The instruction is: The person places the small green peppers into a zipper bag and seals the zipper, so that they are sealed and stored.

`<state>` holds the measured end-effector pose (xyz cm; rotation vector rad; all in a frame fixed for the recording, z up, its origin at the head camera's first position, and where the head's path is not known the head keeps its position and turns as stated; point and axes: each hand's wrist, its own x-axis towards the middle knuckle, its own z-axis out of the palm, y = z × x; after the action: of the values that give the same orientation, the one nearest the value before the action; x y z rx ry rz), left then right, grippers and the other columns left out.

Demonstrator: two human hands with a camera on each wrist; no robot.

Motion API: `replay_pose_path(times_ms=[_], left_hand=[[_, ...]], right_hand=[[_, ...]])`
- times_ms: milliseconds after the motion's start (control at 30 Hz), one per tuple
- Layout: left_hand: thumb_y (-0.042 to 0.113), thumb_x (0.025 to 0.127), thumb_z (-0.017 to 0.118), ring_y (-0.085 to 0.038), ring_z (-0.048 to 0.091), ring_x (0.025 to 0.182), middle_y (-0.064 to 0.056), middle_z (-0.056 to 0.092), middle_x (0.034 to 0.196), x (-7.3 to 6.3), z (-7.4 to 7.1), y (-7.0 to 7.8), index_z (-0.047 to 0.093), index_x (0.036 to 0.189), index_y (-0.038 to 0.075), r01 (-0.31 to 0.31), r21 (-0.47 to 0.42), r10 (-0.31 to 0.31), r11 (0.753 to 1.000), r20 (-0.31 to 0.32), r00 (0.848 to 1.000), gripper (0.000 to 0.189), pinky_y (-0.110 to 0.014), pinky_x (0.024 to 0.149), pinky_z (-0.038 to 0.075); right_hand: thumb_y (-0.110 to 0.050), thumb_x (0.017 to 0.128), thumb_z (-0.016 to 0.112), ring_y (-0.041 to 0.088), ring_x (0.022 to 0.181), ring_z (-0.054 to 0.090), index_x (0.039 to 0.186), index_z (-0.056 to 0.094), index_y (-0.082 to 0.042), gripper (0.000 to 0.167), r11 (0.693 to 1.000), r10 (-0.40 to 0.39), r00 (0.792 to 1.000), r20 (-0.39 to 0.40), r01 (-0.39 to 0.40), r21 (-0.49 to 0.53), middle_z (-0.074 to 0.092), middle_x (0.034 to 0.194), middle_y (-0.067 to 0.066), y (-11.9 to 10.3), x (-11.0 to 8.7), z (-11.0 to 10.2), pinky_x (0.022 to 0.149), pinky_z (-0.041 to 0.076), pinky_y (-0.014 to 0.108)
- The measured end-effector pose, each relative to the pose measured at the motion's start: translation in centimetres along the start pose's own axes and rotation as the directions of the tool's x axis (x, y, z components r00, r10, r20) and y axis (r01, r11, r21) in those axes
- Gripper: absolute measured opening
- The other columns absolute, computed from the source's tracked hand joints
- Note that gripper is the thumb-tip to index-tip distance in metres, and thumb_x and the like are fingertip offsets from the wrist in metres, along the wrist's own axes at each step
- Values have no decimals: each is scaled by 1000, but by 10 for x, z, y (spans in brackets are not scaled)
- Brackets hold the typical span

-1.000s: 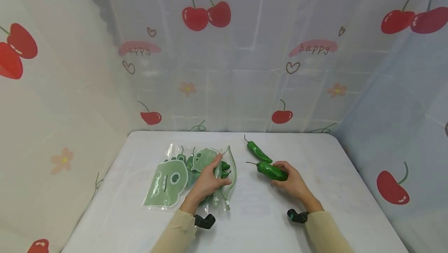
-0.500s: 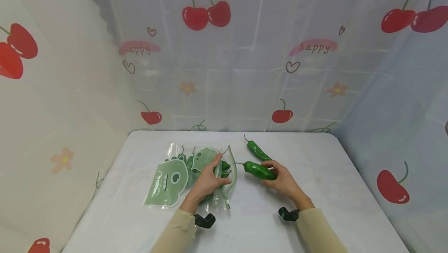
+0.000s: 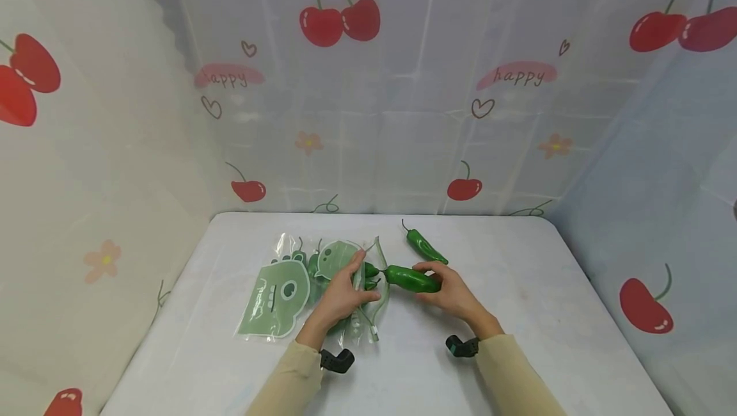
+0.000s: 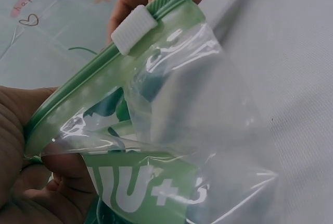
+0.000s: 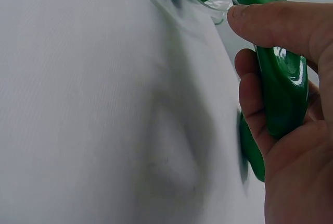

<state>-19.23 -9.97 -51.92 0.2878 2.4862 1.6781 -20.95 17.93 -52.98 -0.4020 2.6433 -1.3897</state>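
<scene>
A clear zip bag [image 3: 273, 307] with a green monster print lies on the table, several green peppers inside it. My left hand [image 3: 336, 304] grips the bag near its mouth, and the green zip edge [image 4: 73, 88] bows away from the near film. In my right hand [image 3: 451, 297] is a green chili pepper [image 3: 411, 279], held between thumb and fingers with its stem end toward the bag. That stem end overlaps the zip edge in the head view. The right wrist view shows the thumb across the pepper [image 5: 283, 88] and fingers curled behind it.
Another green chili pepper [image 3: 425, 246] lies on the white table [image 3: 547, 313], behind the right hand. A white slider [image 4: 132, 30] sits on the bag's zip. Cherry-printed curtains [image 3: 374, 115] stand at the back and sides. Each wrist wears a black camera [image 3: 336, 361].
My right hand has moved left with the green chili pepper, bringing its stem end to the bag's mouth. The left hand and the bag have stayed in place.
</scene>
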Motion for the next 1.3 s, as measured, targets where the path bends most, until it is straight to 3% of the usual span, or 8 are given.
replay_pose_path(times_ms=[667,1300], left_hand=[[13,80,88,-33,19,159,-9,24,171,0,0,2,30,163,9,-14,-24,13,1000,-5,1000,101,-55,128,20],[15,81,88,-33,21,158,-11,26,171,2,-2,1,31,162,8,-41,-30,41,999,1,999,100,-55,127,23]], right_hand=[[-16,81,89,15,100,59,130,69,-24,54,990,-119,992,30,120,-70,66,124,-1,-16,16,20,93,53,35],[-12,82,87,20,114,62,132,67,-16,54,989,-141,989,43,143,-45,67,132,3,-23,24,34,102,52,46]])
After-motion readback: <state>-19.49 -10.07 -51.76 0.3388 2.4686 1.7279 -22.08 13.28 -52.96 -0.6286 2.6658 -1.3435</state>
